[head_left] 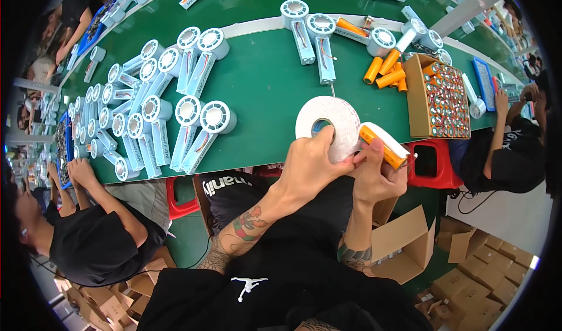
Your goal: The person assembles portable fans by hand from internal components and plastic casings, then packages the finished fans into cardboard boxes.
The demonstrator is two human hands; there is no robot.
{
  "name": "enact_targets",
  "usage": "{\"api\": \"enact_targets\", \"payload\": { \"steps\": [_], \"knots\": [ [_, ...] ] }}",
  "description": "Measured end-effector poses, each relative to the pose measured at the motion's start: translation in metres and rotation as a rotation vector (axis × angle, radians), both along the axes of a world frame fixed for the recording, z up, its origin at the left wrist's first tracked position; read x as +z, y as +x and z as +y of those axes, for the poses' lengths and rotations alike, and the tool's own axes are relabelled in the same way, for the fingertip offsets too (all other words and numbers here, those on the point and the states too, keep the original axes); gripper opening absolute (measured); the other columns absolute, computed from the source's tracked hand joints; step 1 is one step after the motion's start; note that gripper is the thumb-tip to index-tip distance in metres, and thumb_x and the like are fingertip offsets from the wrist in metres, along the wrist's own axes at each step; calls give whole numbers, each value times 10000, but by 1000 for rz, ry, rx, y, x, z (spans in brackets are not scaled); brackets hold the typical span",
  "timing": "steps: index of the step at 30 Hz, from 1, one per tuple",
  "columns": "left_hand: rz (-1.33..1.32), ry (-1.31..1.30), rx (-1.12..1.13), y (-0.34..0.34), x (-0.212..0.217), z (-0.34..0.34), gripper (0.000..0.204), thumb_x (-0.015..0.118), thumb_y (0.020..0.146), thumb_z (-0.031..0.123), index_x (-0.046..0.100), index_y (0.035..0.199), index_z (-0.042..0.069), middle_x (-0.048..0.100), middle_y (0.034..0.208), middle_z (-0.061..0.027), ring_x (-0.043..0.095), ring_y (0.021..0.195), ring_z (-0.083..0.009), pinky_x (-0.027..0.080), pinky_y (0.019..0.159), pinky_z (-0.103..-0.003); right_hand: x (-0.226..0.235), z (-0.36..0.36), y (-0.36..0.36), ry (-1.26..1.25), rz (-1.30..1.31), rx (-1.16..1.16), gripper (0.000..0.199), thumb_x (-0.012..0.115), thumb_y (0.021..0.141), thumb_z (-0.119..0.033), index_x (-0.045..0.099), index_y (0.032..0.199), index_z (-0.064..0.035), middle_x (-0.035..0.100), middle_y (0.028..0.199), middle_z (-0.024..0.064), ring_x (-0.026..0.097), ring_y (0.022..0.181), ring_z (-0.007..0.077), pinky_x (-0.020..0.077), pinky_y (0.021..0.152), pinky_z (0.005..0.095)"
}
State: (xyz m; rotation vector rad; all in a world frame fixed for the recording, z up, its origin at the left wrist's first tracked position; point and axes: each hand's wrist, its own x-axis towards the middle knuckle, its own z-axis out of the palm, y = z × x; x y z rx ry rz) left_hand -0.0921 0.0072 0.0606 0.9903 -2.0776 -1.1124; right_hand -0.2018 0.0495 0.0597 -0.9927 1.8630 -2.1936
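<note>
My left hand (310, 164) grips the white foam-tape roll (328, 125) above the counter's (263, 91) near edge; my right hand (374, 176) pinches the orange battery cell (383, 146). I should pull the strip taut, wrapping squarely.

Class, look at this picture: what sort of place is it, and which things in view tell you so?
Probably a factory assembly line: rows of unfinished handheld fans on a long green workbench, a box of orange battery cells, and workers seated alongside.

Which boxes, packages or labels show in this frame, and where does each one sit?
Open box: table's right side, brown cardboard, filled with orange cells.
Empty carton: floor at right, brown, flaps open.
Carton stack: lower right, brown, closed.
Flat cartons: lower left, brown.
</note>
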Motion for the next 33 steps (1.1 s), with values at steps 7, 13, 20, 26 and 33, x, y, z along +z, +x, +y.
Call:
{"api": "enact_targets", "payload": {
  "steps": [7, 13, 20, 26, 33],
  "knots": [
    [-41, -94, -74, -23, -15, -14, 462, 759, 713, 108, 519, 1081, -36, 652, 808, -174, 654, 660, -367, 503, 582, -431, 34, 0, -81, -55, -116, -212, 237, 620, 959, -183, 635, 1054, 34, 652, 730, 109, 500, 479, 86, 359, 383, 183],
    [143, -63, -36, -70, -36, -28, 507, 756, 751, 105, 496, 1120, -127, 594, 1025, -236, 645, 778, -406, 536, 674, -424, 27, 40, -63, 29, -104, -105, 294, 585, 978, -238, 617, 1060, 43, 646, 777, 114, 465, 490, 83, 315, 413, 157],
    [182, -456, 508, 142, -16, -1, 188, 664, 683, -42, 690, 846, 48, 638, 895, -81, 562, 760, -208, 456, 670, -285, 25, 19, 32, 300, 233, 714, 364, 799, 711, -169, 650, 1012, -27, 596, 956, 108, 557, 801, 198, 471, 679, 311],
    [-155, -420, 435, 247, 21, -29, 138, 638, 756, -11, 688, 859, 65, 570, 1158, -116, 468, 1021, -275, 394, 896, -384, -1, -56, 136, 411, 605, 1451, 197, 748, 748, -130, 612, 789, 6, 515, 1278, 126, 610, 631, 246, 492, 570, 331],
    [-418, -521, -51, 225, 2, -79, 97, 699, 762, 117, 690, 855, 144, 416, 1394, -152, 308, 1303, -372, 278, 1056, -477, -4, -60, 127, 558, 829, 1486, 200, 744, 754, -140, 606, 767, 3, 535, 1243, 129, 603, 669, 245, 499, 623, 332]
  ]
}}
